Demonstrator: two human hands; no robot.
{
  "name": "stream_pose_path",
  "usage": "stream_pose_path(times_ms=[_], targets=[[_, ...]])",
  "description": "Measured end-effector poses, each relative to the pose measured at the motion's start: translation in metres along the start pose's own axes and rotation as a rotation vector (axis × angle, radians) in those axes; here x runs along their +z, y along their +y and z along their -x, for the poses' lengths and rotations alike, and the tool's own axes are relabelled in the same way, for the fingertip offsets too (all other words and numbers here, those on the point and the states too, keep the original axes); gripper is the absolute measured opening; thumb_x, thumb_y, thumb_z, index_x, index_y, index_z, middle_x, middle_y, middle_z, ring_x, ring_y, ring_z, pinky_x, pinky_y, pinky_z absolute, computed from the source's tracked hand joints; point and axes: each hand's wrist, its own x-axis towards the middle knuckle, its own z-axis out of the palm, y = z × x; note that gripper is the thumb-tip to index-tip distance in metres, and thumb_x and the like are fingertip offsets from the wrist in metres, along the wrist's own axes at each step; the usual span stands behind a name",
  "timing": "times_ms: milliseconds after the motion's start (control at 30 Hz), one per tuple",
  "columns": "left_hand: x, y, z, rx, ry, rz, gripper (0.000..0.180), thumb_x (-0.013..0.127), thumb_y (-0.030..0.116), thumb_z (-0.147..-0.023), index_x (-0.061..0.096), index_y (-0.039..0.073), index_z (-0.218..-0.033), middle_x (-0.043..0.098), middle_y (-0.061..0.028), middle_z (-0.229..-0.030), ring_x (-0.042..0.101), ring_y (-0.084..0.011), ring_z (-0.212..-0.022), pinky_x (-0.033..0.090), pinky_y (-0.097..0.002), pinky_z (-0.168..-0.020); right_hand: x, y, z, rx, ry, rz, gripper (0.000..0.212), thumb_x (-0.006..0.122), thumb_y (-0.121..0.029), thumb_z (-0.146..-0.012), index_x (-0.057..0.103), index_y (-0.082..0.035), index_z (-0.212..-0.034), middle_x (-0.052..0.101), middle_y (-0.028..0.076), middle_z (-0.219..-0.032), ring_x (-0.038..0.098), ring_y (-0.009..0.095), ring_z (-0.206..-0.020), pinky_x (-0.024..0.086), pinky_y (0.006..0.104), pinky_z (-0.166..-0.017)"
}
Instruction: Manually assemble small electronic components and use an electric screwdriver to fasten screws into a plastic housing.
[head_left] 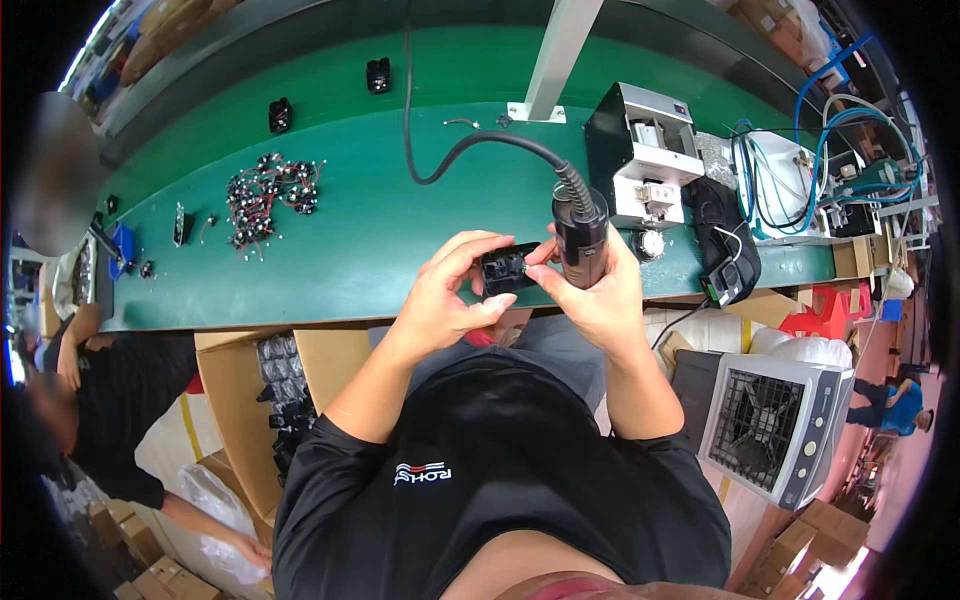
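My left hand grips a small black plastic housing between thumb and fingers, just over the near edge of the green bench. My right hand is closed around a black corded electric screwdriver, held upright against the palm. Its thumb and forefinger reach to the housing's right side, where a tiny greenish bit shows at the fingertips. Whether they pinch a separate part cannot be made out. Left of the hands lies a pile of small parts with red and black wires.
Two more black housings sit at the back. A metal-cased machine, blue tubing and a black bag occupy the right side. Below the bench are an open carton and an air cooler. A co-worker's arm is at lower left.
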Motion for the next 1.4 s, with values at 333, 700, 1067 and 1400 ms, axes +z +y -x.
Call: stream_pose_path(times_ms=[333, 700, 1067, 1400], targets=[[0.001, 0.001, 0.004, -0.128, -0.068, 0.025, 0.058, 0.075, -0.001, -0.078, 0.055, -0.002, -0.132, 0.052, -0.0128, -0.131, 0.055, -0.0221, -0.119, 0.051, -0.0351, -0.097, -0.009, 0.013, -0.003, 0.055, -0.014, -0.032, 0.041, 0.074, 0.005, -0.079, 0.054, 0.0, -0.115, 0.068, 0.008, -0.093, 0.065, 0.013, -0.088, 0.051, 0.0289, -0.083], [-0.004, 0.0, 0.0, -0.029, -0.032, 0.019, 0.058, 0.078, 0.007, -0.075, 0.061, 0.005, -0.13, 0.06, -0.0091, -0.122, 0.058, -0.0147, -0.088, 0.05, -0.0263, -0.07, -0.008, 0.008, -0.006, 0.086, -0.024, -0.01, 0.042, 0.075, 0.004, -0.08, 0.054, -0.001, -0.115, 0.067, 0.006, -0.093, 0.062, 0.01, -0.089, 0.05, 0.027, -0.082], [-0.001, -0.003, 0.0, -0.103, -0.004, 0.253, 0.06, 0.077, 0.004, -0.075, 0.058, 0.004, -0.132, 0.059, -0.008, -0.118, 0.059, -0.0133, -0.096, 0.05, -0.0249, -0.075, -0.003, 0.013, -0.006, 0.075, -0.011, -0.011, 0.041, 0.075, 0.005, -0.079, 0.054, 0.0, -0.114, 0.068, 0.006, -0.092, 0.064, 0.011, -0.089, 0.051, 0.0274, -0.083], [-0.002, -0.01, -0.005, -0.045, -0.034, 0.07, 0.058, 0.077, 0.005, -0.075, 0.059, 0.004, -0.131, 0.058, -0.0069, -0.122, 0.059, -0.0158, -0.102, 0.05, -0.0278, -0.079, -0.003, 0.016, -0.007, 0.09, 0.046, -0.046, 0.039, 0.075, 0.005, -0.079, 0.054, 0.0, -0.112, 0.069, 0.007, -0.09, 0.066, 0.012, -0.088, 0.053, 0.0283, -0.083]])
